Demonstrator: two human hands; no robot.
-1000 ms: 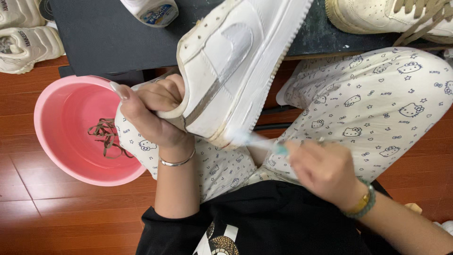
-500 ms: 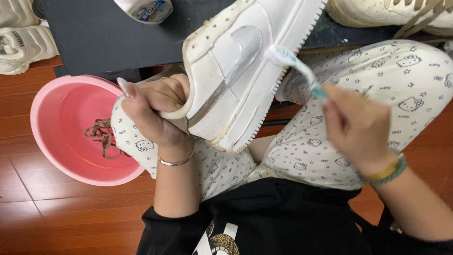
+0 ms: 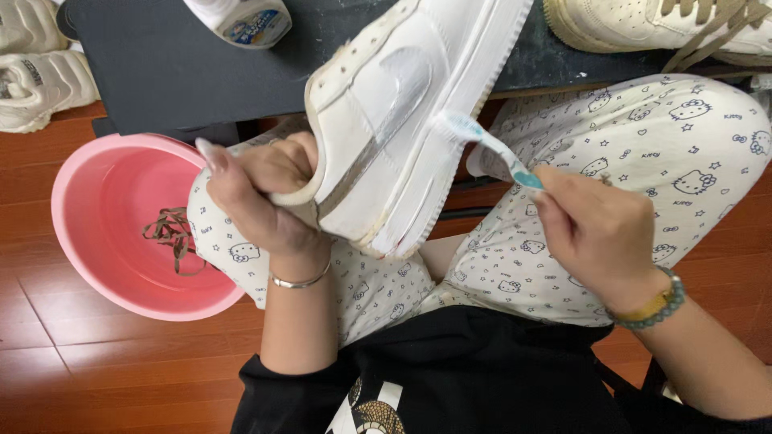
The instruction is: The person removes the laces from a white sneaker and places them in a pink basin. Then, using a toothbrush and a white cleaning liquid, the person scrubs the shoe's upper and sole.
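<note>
My left hand (image 3: 265, 197) grips the heel opening of a white sneaker (image 3: 402, 112), which is tilted on its side above my lap with the sole edge facing right. In my right hand (image 3: 599, 233) is a white and teal toothbrush (image 3: 486, 145). Its bristle head presses against the white sole edge of the sneaker near the middle. A thin bangle circles my left wrist and a beaded bracelet my right. My legs are in patterned white trousers.
A pink basin (image 3: 88, 233) with brown laces (image 3: 170, 235) in it stands on the wooden floor at left. A dark mat (image 3: 161, 72) lies ahead with a white bottle (image 3: 241, 18) and another sneaker (image 3: 659, 28) on it. More white shoes (image 3: 32, 68) sit at far left.
My right hand rose from below the sneaker's heel to its sole edge and now rubs the toothbrush lower along that edge. The sneaker stays held in my left hand.
</note>
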